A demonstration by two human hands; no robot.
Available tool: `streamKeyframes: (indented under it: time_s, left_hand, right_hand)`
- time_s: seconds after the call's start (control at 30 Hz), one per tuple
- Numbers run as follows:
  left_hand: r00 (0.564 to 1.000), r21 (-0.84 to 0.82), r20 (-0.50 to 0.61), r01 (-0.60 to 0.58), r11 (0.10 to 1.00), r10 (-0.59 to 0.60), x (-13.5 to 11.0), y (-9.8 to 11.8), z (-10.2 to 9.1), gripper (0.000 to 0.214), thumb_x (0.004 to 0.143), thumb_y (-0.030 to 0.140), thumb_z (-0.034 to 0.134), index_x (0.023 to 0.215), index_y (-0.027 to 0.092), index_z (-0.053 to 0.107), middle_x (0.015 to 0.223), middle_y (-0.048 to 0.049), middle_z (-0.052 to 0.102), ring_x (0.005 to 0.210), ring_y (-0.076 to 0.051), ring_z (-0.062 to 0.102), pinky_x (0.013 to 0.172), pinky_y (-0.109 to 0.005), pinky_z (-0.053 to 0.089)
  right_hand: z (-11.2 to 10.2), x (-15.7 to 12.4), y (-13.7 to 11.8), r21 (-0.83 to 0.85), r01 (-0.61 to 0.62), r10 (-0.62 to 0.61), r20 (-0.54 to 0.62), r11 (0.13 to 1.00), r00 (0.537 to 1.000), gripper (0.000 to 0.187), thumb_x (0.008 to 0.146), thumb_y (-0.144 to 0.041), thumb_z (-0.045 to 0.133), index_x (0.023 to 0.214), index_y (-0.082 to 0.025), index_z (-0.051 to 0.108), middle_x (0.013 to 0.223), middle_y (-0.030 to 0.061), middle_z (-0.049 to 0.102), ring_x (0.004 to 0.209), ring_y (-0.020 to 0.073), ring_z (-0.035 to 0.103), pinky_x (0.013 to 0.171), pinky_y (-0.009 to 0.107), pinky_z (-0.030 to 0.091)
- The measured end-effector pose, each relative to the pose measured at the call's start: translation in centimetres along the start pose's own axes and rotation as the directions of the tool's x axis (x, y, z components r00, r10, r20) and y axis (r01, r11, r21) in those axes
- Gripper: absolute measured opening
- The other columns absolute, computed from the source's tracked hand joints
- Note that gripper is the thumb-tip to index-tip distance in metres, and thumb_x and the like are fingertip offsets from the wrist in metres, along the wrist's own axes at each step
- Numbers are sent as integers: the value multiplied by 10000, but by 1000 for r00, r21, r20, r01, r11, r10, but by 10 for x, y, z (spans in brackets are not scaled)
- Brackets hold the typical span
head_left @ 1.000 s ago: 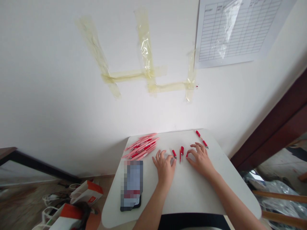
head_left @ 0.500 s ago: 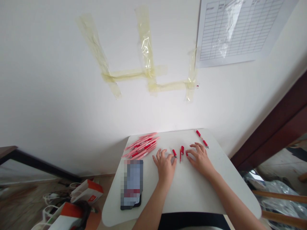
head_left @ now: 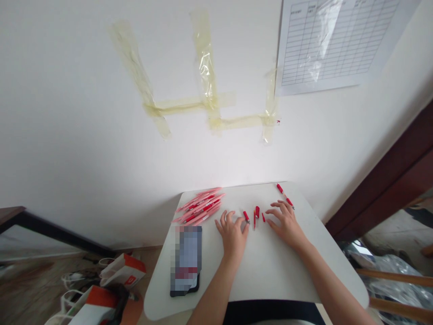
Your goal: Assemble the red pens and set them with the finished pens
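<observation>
My left hand (head_left: 233,234) lies flat on the white table (head_left: 264,271), fingers spread, its fingertip beside a small red pen piece (head_left: 246,217). Palm down to the right, my right hand (head_left: 287,222) has its fingers stretched out and holds nothing. Between the two hands lie a red pen cap (head_left: 257,212) and a tiny red part (head_left: 263,217). A whole red pen (head_left: 284,195) lies just beyond my right fingertips. A pile of several red and pink pens (head_left: 200,207) sits at the table's far left.
A phone (head_left: 187,261) lies at the table's left side. A white wall with yellowed tape strips (head_left: 206,90) and a printed chart (head_left: 334,40) rises behind. Boxes and bags (head_left: 111,289) clutter the floor at left. A dark wooden frame (head_left: 389,180) stands right.
My right hand has slid slightly right and back, uncovering the tiny red part near the cap. My left hand has barely shifted.
</observation>
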State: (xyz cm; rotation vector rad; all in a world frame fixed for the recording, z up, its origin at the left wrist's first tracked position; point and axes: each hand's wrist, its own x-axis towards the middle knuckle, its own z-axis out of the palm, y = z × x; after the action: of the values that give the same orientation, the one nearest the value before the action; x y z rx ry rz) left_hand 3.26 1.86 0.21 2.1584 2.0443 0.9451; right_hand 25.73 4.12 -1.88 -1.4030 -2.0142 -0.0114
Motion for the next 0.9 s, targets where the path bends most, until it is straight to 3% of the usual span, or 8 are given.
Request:
streamKeyframes:
  time_s: [0.3,0.9]
  left_hand:
    - [1000,-2,11,0,1000,0,0,0,1,181,828,292,729,1003,319,770,1293,-74,601,1381,-347,415,1170,-719,221]
    - [1000,8,27,6,1000,-6,1,0,0,227,830,283,731,1041,357,766,1312,-67,594,1387,-345,414,1164,-733,224]
  right_hand:
    - [0,-4,23,-67,-38,34,-72,997,997,228,898,-232,567,1055,-271,728,1267,112,586,1348,365,381,1031,574,471]
    - [6,-3,25,-96,-25,16,-93,995,996,148,911,-277,591,906,-256,737,1216,112,595,1307,365,407,999,556,489]
